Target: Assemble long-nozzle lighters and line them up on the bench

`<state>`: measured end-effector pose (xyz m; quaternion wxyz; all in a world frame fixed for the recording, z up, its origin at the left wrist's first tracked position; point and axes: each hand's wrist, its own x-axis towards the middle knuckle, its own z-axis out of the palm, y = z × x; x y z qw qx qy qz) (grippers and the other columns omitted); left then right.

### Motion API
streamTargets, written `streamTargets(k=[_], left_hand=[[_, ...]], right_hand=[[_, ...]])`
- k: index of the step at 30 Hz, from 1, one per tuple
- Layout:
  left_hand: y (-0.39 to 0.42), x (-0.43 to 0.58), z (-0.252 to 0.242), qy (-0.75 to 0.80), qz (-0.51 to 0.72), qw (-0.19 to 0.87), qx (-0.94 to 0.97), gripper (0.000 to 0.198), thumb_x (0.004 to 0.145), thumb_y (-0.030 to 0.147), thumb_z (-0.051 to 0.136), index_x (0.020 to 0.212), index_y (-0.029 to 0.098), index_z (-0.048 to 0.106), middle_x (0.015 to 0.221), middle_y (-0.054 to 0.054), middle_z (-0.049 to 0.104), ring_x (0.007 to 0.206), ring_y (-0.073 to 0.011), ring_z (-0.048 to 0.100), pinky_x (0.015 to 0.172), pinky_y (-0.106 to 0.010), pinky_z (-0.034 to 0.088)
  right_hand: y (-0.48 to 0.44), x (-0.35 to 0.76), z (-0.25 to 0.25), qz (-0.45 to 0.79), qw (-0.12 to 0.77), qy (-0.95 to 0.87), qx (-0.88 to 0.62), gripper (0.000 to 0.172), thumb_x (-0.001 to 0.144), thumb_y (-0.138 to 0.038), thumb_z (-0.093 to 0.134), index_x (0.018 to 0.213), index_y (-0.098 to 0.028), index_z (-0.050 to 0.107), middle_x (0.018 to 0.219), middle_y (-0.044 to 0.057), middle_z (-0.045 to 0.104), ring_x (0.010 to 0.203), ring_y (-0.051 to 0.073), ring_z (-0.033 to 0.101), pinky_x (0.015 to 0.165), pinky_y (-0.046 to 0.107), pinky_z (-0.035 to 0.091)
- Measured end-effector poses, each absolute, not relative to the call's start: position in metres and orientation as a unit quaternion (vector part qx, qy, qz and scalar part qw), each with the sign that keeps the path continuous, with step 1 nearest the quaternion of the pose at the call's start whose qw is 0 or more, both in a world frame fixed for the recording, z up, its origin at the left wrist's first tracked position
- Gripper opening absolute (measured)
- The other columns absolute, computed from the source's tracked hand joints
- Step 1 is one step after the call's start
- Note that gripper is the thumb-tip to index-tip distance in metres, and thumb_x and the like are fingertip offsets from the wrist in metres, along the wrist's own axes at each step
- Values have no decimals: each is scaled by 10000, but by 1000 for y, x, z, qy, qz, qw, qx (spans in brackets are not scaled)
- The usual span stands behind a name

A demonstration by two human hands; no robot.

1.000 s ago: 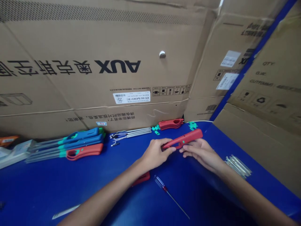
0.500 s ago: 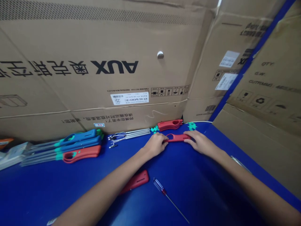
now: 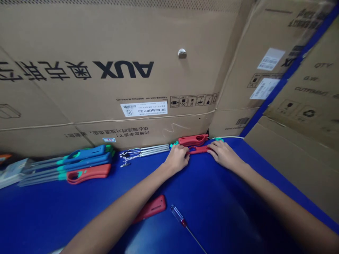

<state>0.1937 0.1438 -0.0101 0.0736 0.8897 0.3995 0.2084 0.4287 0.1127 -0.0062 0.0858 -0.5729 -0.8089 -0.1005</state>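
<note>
At the far left of the blue bench [image 3: 79,211] lie stacked long-nosed lighters [image 3: 82,164], then a bundle of metal rods [image 3: 144,150]. The left hand [image 3: 178,158], fingers curled, grips one end of a red lighter handle [image 3: 198,150] lying flat by the cardboard wall. The right hand [image 3: 224,155] pinches its other end.

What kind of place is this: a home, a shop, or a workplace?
Most likely an assembly bench in a workshop. Shipping cartons wall in a blue table; long-handled tools lie in a row near loose metal rods and a screwdriver; the left hand and right hand touch a red plastic handle.
</note>
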Motion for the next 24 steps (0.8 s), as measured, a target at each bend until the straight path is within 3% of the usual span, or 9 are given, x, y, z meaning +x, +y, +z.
streamTargets(k=[6, 24], left_hand=[[146, 193, -12, 420, 212, 59, 881, 169, 867, 161, 572, 933, 177, 727, 964, -98, 718, 987, -254, 624, 870, -375, 462], [141, 191, -10, 424, 204, 84, 878, 139, 872, 190, 583, 949, 190, 699, 979, -85, 715, 993, -254, 610, 864, -393, 400]], right_hand=[[117, 429, -9, -113, 85, -807, -573, 297, 961, -283, 455, 1053, -123, 688, 1031, 154, 672, 977, 291, 582, 878, 406, 446], [119, 428, -6, -82, 112, -809, -571, 327, 943, -252, 407, 1081, -151, 686, 1053, 166, 662, 1002, 307, 577, 888, 450, 458]])
